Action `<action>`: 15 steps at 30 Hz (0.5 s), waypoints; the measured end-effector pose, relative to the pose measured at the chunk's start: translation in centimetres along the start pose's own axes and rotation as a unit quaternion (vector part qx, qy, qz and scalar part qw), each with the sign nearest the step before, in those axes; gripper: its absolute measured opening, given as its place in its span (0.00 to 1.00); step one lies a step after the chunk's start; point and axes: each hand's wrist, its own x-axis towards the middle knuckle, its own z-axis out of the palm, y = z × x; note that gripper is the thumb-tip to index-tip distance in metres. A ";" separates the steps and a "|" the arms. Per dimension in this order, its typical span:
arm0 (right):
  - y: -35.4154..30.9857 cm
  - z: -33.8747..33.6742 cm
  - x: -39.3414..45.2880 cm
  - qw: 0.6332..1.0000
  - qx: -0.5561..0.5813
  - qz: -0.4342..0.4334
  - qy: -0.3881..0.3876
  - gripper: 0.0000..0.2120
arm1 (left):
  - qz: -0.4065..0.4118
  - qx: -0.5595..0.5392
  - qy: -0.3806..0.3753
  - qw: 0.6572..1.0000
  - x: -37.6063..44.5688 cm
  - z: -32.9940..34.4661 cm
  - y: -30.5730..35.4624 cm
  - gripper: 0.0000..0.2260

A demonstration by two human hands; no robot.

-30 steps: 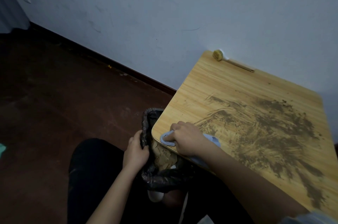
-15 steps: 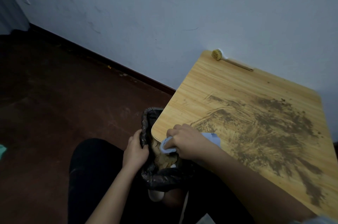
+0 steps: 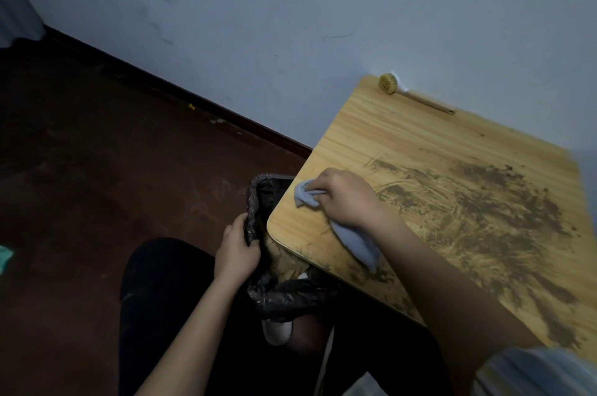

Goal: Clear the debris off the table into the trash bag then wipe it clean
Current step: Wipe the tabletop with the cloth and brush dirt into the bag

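Two bare hands appear in the head view. Right hand [image 3: 347,197] lies on the near-left corner of the wooden table [image 3: 403,140], fingers curled round a bunched pale blue cloth [image 3: 357,242] whose tail trails back under the wrist along the table's near edge. Left hand [image 3: 237,250] grips the crumpled rim of the black trash bag [image 3: 284,295], which sits below and just beside that table corner; brownish debris shows inside its mouth. Dark soil smears [image 3: 478,211] spread in streaks over the centre and right of the tabletop, thinner toward the cloth. Scrubbing brush [image 3: 389,84] with a round bristle head and thin wooden handle lies at the far edge against the pale wall [image 3: 290,24]. Dark reddish floor [image 3: 97,169] at left
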 end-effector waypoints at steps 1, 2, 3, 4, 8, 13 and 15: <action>0.3 -0.2 0.5 1.000 0.001 0.018 0.008 0.16 | -0.001 0.000 0.001 1.000 0.2 0.0 0.1 0.25; 0.7 -0.4 1.2 0.999 -0.003 0.037 0.015 0.14 | -0.003 0.002 0.001 1.000 0.5 0.0 0.0 0.25; 1.1 -0.7 1.8 0.998 -0.004 0.058 0.024 0.12 | -0.004 0.003 0.001 1.000 0.6 -0.1 0.1 0.25; 1.6 -1.0 2.5 0.996 -0.001 0.081 0.034 0.10 | -0.004 0.005 0.001 1.000 0.7 -0.1 0.2 0.25; 3.7 -2.0 5.3 0.985 0.027 0.159 0.055 0.10 | 0.001 0.011 0.003 1.000 1.5 -0.3 0.3 0.25; 5.8 -1.9 8.4 0.970 0.027 0.231 0.071 0.09 | 0.008 0.027 0.006 1.000 2.7 -0.5 0.5 0.25; 6.7 -1.2 9.0 0.965 0.009 0.249 0.076 0.10 | 0.005 0.030 0.006 1.000 3.0 -0.5 0.5 0.25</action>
